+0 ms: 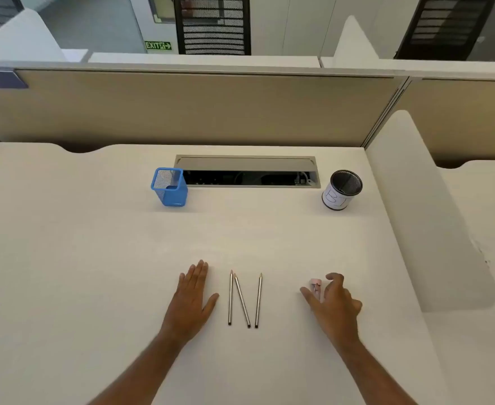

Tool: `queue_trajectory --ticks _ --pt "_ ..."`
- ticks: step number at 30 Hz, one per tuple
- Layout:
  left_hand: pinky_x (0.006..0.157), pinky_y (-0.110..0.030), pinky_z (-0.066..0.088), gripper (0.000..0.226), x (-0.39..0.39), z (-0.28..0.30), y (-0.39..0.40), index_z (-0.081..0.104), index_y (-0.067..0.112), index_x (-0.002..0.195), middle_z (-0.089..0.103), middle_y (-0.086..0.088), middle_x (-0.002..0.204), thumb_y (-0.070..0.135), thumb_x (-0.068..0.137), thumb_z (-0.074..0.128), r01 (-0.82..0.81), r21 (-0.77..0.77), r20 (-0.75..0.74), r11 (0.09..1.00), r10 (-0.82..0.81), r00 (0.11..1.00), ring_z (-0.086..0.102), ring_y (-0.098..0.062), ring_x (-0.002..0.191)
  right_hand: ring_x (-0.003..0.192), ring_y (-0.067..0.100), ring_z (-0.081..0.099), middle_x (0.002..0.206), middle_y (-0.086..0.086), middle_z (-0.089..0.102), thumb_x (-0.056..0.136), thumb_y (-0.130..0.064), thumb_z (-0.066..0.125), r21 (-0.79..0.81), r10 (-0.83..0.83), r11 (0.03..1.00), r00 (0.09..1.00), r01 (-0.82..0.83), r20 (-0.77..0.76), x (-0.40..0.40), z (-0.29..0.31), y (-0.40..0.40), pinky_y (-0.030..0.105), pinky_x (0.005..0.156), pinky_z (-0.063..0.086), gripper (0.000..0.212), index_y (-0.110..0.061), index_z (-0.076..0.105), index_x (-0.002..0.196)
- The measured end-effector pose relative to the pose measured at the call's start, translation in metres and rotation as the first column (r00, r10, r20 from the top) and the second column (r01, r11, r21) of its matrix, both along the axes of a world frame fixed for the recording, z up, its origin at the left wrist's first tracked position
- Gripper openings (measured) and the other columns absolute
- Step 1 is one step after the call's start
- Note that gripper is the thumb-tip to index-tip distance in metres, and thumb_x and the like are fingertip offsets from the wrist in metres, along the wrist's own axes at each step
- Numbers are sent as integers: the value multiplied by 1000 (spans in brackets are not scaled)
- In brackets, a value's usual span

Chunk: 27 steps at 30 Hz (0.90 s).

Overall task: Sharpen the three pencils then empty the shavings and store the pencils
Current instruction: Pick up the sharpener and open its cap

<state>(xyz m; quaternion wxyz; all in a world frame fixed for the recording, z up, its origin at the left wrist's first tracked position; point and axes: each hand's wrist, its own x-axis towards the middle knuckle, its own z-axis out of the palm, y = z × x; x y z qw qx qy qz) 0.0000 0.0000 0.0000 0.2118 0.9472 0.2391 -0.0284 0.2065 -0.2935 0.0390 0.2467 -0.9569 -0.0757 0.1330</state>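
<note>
Pencils: three of them lie flat on the desk (pixel 65 258) between your two hands, tips pointing away from you. The left pencil (pixel 230 298) and the middle pencil (pixel 242 301) nearly meet at their tips and splay apart toward you; the right pencil (pixel 258 301) lies a little apart, on the side of your right hand.

They look thin, light and stiff, and likely to roll on the smooth top, so pinch one at mid-shaft and keep off the brittle tip.

Your left hand (pixel 192 299) rests flat on the desk just beside the left pencil, fingers straight and together, thumb spread toward it, holding nothing.

Your right hand (pixel 332 302) is curled loosely around the small pink sharpener (pixel 315 286), thumb on one side and forefinger arching over the top. Whether the fingers already touch it is hard to tell; the gap looks nearly gone, but no firm pinch shows. The sharpener looks like light, hard plastic, so judge it easy to tip; take it by its sides.

Well beyond your left hand stands a blue mesh holder (pixel 170 187), and well beyond your right a black mesh cup (pixel 342 190) wrapped in a white label, likely for storing and for shavings, though which serves which is unclear.
</note>
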Motion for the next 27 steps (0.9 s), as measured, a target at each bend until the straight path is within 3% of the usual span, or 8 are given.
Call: queue_trajectory --ticks 6,10,12,15,19,23,27 --pt "133 -30 -8 86 9 17 -9 10 14 171 6 3 179 60 100 26 -64 -59 -5 996 64 998 0 -16 165 82 17 67 75 -14 63 82 -64 71 -89 47 995 999 -46 8 2 0 -1 39 82 38 50 -32 41 108" --pt "135 -35 -1 78 17 34 -17 9 17 172 4 11 177 46 107 41 -133 -189 39 973 143 989 -6 -8 163 75 9 65 73 -12 64 87 -51 73 -14 36 999 999 -37 -15 2 9 0 37 80 35 35 -33 44 94" --pt "133 -31 5 75 23 47 -27 8 24 172 2 21 171 36 111 51 -187 -321 50 929 214 976 -5 -5 163 76 3 65 78 -15 67 91 -49 72 60 22 998 998 -19 -51 1 15 5 37 84 33 29 -33 48 94" --pt "131 -31 20 71 31 61 -37 20 31 170 24 20 171 36 109 58 -192 -483 69 855 255 965 20 -7 162 77 -5 66 82 -20 70 92 -48 74 168 32 986 996 -19 -79 -4 27 12 40 90 44 23 -35 56 98" --pt "119 -34 47 60 41 82 -54 38 36 160 55 19 152 26 107 64 -151 -643 122 751 295 948 56 -5 138 86 0 70 98 -28 70 96 -38 73 349 114 935 986 -66 -120 -17 46 23 39 85 59 12 -40 63 103" --pt "100 -21 56 39 51 119 -70 58 33 143 69 15 132 17 107 62 -126 -728 164 674 349 923 66 -2 116 102 -4 67 110 -34 69 104 -30 64 467 194 877 972 -113 -129 -33 70 39 25 83 53 15 -40 67 114" --pt "91 -11 52 27 55 142 -75 69 34 131 74 20 128 21 108 63 -94 -771 203 630 383 901 68 2 116 119 -3 65 126 -31 69 110 -29 54 578 309 804 927 -136 -213 -48 88 52 20 99 52 24 -36 66 128"
